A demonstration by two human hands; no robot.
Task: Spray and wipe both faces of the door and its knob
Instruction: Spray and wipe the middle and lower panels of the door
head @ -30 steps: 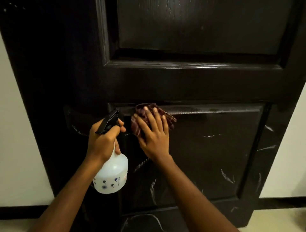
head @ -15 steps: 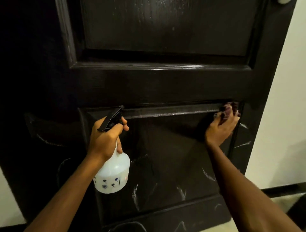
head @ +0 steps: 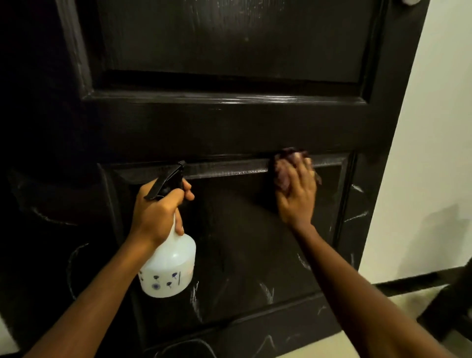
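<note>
The door (head: 229,122), black and panelled, is filling most of the view. Its upper panel is showing pale streaks, and the ledge under that panel is shining. The lower panel and the frame around it are carrying pale, chalky scuffs, mostly along the bottom and right edges. At the door's top right corner a small pale rounded thing (head: 410,2) is poking into view, cut off by the picture's edge; I cannot tell whether it is the knob.

The wall (head: 434,127), off-white, is standing to the right of the door, with a dark skirting (head: 408,279) running along its foot and a strip of pale floor (head: 362,339) lying below.

The bottle (head: 171,265), white and translucent with small blue prints and a black spray head, is hanging in front of the lower panel's left part. Whether it is touching the door cannot be told.

The left hand (head: 158,209) is gripping the bottle's neck, fingers curling round it just under the spray head.

The right hand (head: 297,194), somewhat blurred, is pressing flat with fingers roughly straight and close together on the cloth (head: 283,171).

The cloth, dark reddish and bunched, is lying against the lower panel's top edge, towards its right corner.
</note>
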